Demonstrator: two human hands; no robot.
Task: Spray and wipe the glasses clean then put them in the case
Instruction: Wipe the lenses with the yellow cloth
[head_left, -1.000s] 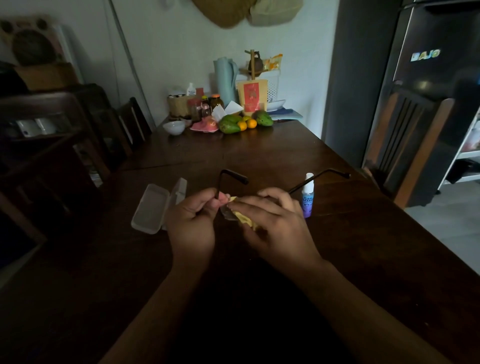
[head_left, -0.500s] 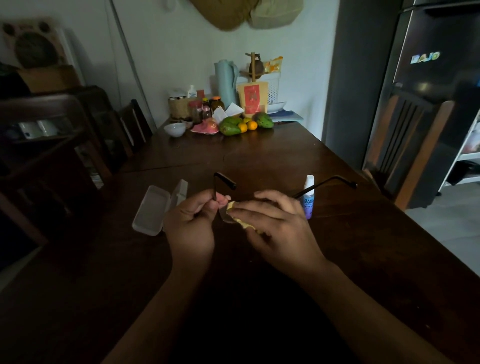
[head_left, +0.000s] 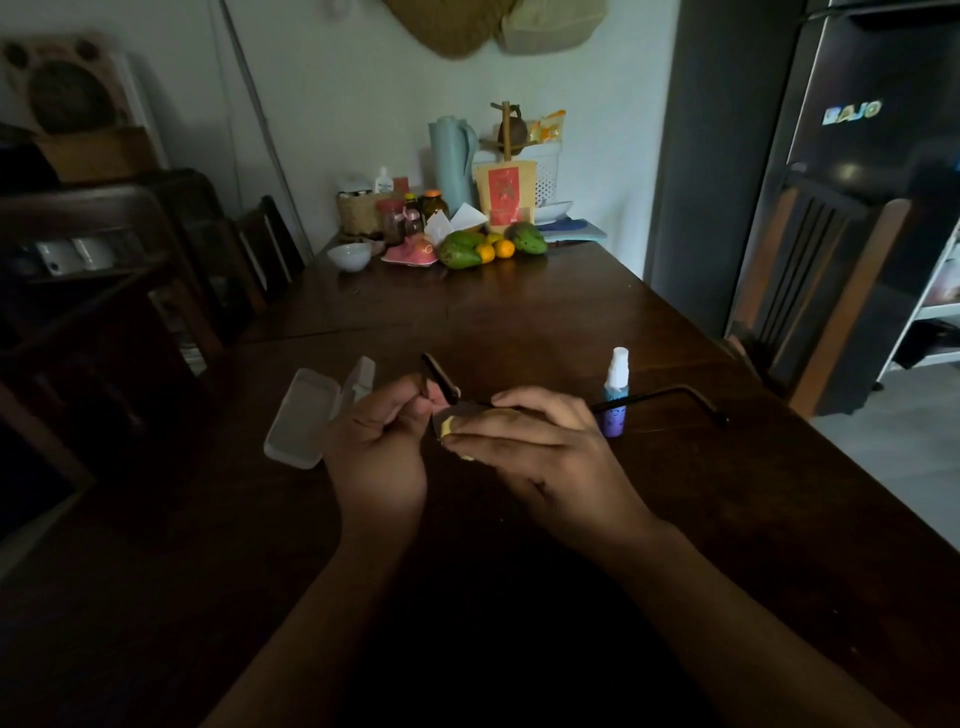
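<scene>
Dark-framed glasses (head_left: 670, 392) are held above the wooden table (head_left: 519, 322), temples unfolded and pointing away from me. My left hand (head_left: 376, 447) pinches the frame at its left hinge. My right hand (head_left: 535, 447) presses a small yellow cloth (head_left: 448, 427) against the left lens; most of the cloth and both lenses are hidden under the fingers. A small spray bottle (head_left: 615, 395) with a white cap and purple-blue label stands upright just behind my right hand. The translucent white case (head_left: 311, 410) lies open on the table, left of my left hand.
At the table's far end stand a white bowl (head_left: 349, 255), jars, a pale blue jug (head_left: 451, 161), a red packet and green and orange fruit (head_left: 488, 247). A wooden chair (head_left: 810, 291) stands at the right before a dark fridge (head_left: 878, 156). Dark chairs line the left.
The glasses have tilted: the left temple tip swung lower and nearer my left hand, the right temple dropped flatter. My right fingers slid the cloth slightly left across the lens.
</scene>
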